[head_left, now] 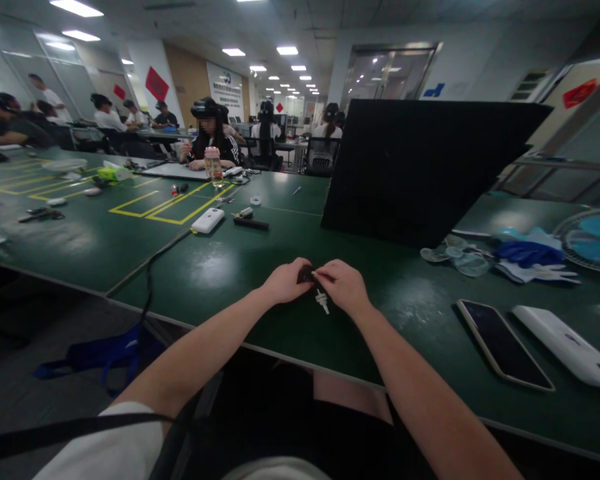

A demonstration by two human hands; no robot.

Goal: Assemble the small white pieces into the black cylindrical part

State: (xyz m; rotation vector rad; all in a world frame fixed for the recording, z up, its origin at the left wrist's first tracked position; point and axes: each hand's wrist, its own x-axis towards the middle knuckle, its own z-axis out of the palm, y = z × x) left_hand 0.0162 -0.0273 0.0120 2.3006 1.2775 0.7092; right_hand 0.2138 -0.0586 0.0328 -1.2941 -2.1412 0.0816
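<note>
Near the table's front edge, my left hand [286, 280] is closed around a small dark part [306, 274]; its exact kind is too small to make out. My right hand [344, 285] pinches with thumb and fingertips at the right side of that part, where a tiny pale piece shows between the fingers. Just below the fingertips is a small white stepped part with a narrow tip [322, 301]. Whether it lies on the table or hangs from the dark part, I cannot tell.
The green table [280, 327] carries a large black panel [420, 173] ahead right, a phone [505, 343] and white power bank [567, 347] at right, blue-and-white gloves [533, 257], a fan [593, 237], another white device [208, 221] and a bottle [213, 168]. A person [211, 143] sits opposite.
</note>
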